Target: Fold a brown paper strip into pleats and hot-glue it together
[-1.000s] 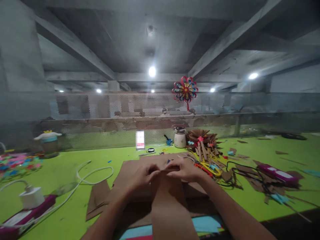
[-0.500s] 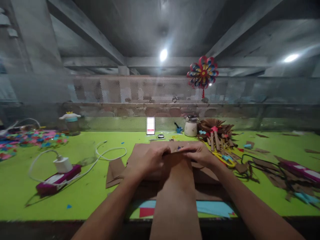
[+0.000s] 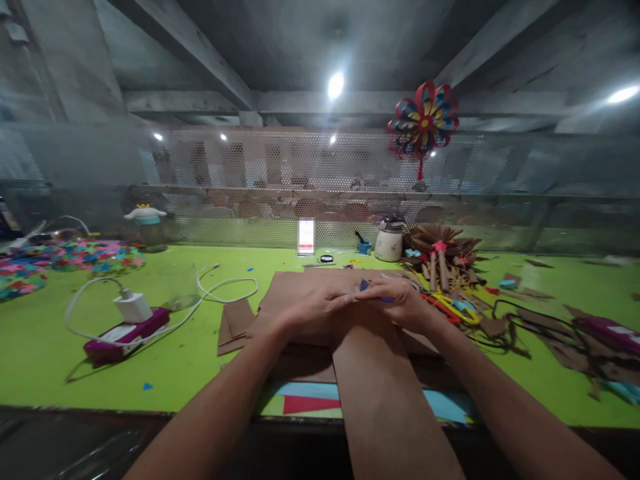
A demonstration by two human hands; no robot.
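A long strip of brown paper (image 3: 385, 387) runs from beneath both hands down past the table's front edge. My left hand (image 3: 317, 310) is closed on the far end of this strip, its fingertips close to those of the other hand. My right hand (image 3: 397, 299) is closed at the same end, with a small dark blue object (image 3: 364, 285) at its fingers; its shape is mostly hidden. More brown paper sheets (image 3: 287, 287) lie flat under the hands. Light blue paper (image 3: 443, 403) and a red piece (image 3: 305, 404) show at the front edge.
On the left are a purple power strip (image 3: 110, 343) with a white charger (image 3: 133, 307) and cable, and colourful paper bits (image 3: 100, 257). A phone (image 3: 306, 237) and white jar (image 3: 389, 240) stand behind. Brown scraps, cords and a paper bundle (image 3: 435, 243) lie right.
The near part of the brown strip has swung right. My left hand's fingers have moved closer to my right hand's, and the blue object shows more. The camera view has shifted slightly.
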